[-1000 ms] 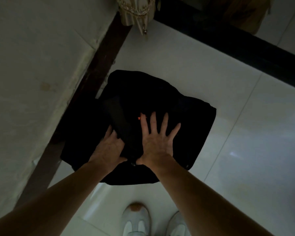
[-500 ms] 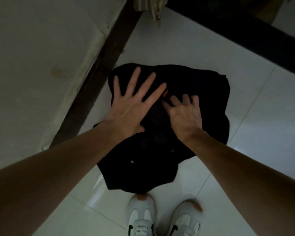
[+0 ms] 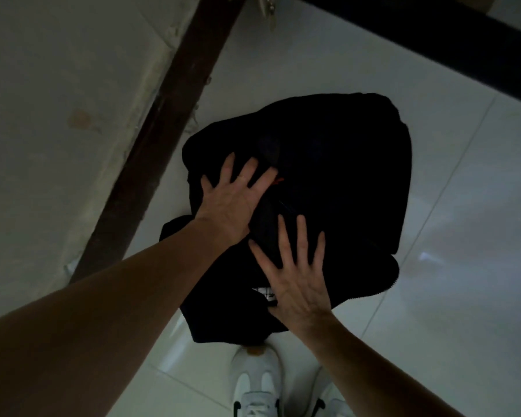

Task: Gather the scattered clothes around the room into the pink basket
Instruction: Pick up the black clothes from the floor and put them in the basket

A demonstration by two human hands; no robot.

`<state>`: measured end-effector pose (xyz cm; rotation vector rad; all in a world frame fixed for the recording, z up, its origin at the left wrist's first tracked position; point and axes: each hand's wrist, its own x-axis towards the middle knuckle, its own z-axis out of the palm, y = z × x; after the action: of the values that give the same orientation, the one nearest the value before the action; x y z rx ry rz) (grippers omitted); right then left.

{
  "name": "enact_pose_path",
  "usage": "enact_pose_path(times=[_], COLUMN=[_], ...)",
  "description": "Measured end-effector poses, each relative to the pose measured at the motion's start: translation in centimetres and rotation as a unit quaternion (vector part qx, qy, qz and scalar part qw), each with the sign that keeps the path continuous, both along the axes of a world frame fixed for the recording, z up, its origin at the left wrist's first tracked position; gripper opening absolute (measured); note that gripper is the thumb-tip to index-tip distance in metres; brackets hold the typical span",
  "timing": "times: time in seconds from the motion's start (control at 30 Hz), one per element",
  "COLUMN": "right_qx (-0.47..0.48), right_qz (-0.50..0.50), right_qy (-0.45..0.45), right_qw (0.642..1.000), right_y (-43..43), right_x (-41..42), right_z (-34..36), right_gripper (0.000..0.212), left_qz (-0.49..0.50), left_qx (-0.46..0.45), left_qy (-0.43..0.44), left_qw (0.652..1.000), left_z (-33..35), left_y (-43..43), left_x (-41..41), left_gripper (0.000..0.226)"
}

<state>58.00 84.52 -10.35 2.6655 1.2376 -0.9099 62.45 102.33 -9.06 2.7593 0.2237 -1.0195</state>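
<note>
at the far left stands a pale wall (image 3: 57, 115), and a dark skirting board (image 3: 163, 121) runs slantwise along its foot. just right of that, the left hand (image 3: 232, 203) lies flat on the near-left part of a black garment (image 3: 343, 164), its fingers straight and spread wide, the tips close to a small red mark (image 3: 278, 180) in the cloth. the garment is a bunched heap over the white tiled floor (image 3: 463, 206), in the middle of the view; whether it rests fully on the tiles i cannot tell. the right hand (image 3: 295, 284) presses on its near edge, fingers also splayed and straight, its palm beside a white label (image 3: 263, 293). neither hand grips the cloth. below, the cloth's near edge covers the toe of a white shoe (image 3: 256, 383).

the step in hand seems to be bundling this one piece before lifting it. the pink basket is not in view. the next move likely calls for the fingers to curl under the heap and gather the loose edges, so nothing trails when it is carried off to the basket.
</note>
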Motion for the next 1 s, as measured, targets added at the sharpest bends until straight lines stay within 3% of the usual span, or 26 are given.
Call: enact_pose_path(times=[0.1, 0.27, 0.4, 0.5, 0.6, 0.7, 0.83, 1.0], right_qx=[0.042, 0.062, 0.096, 0.132, 0.118, 0.006, -0.113, -0.115], right_qz=[-0.038, -0.112, -0.183, -0.231, -0.167, -0.166, -0.187, -0.18], right_qy=[-0.009, 0.03, 0.059, 0.05, -0.087, 0.007, 0.152, 0.134], right_qw=[0.998, 0.991, 0.977, 0.963, 0.975, 0.986, 0.964, 0.968], right_y=[0.4, 1.5, 2.3, 2.0, 1.9, 2.9, 4.2, 3.5], right_x=[0.7, 5.6, 10.1, 11.5, 13.0, 15.8, 16.6, 14.5], right_z=[-0.5, 2.1, 3.7, 4.5, 4.5, 3.5, 1.8, 1.4], right_gripper=[0.082, 0.061, 0.045, 0.063, 0.111, 0.142, 0.142, 0.124], left_qz=[-0.005, -0.042, -0.083, -0.08, -0.05, -0.031, 0.01, 0.037], left_qx=[-0.059, -0.093, -0.031, 0.029, 0.046, 0.03, -0.038, -0.057], left_qy=[0.032, 0.16, 0.157, 0.13, 0.115, 0.101, 0.004, -0.053], left_qw=[0.998, 0.982, 0.984, 0.988, 0.991, 0.994, 0.999, 0.996], left_z=[1.1, 4.3, 5.0, 4.2, 3.6, 3.2, 2.4, 2.5], left_y=[0.9, 2.0, -0.3, -1.7, -2.2, -2.1, -1.1, -1.0], left_x=[0.3, 1.1, 2.3, 3.3, 4.4, 5.0, 3.9, 2.4], left_gripper=[0.111, 0.135, 0.147, 0.134, 0.107, 0.097, 0.095, 0.128])
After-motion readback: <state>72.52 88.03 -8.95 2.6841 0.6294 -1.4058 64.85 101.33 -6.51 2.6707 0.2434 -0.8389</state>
